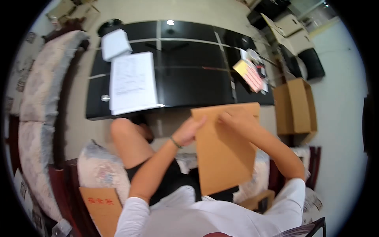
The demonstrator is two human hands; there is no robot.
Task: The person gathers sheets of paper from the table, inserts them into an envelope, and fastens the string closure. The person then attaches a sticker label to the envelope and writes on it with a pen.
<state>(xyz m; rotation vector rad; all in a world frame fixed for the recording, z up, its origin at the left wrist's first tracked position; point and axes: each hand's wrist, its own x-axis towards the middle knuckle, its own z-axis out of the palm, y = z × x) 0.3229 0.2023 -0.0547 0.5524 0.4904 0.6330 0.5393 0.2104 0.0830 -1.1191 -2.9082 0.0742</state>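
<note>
Envelope so far: in the head view, you have the brown paper envelope (pixel 225 162) up over your lap, toward 4 o'clock. Your work at its top looks partway done. I can't tell if papers are inside.
Left hand: your left hand (pixel 188 131) pinches its left edge, near the top.
Right hand: your right hand (pixel 238 119) has bent fingers on the upper front. I can't tell if they grip.
Paper piles: the big printed stack (pixel 134 85) at 10 o'clock and the white stack (pixel 115 44) behind it are outside the envelope.
Red-letter envelope: this second envelope (pixel 100 215) lies at 7 o'clock, out of your hands.
Table: the shiny black table (pixel 189 85) is at 12 o'clock. A yellow-and-pink sheet (pixel 249 77) lies on it at 2 o'clock.
Room: a flowery sofa (pixel 41 94) is at 9, a cardboard box (pixel 296 106) at 3, and pale floor (pixel 221 12) at 12.
</note>
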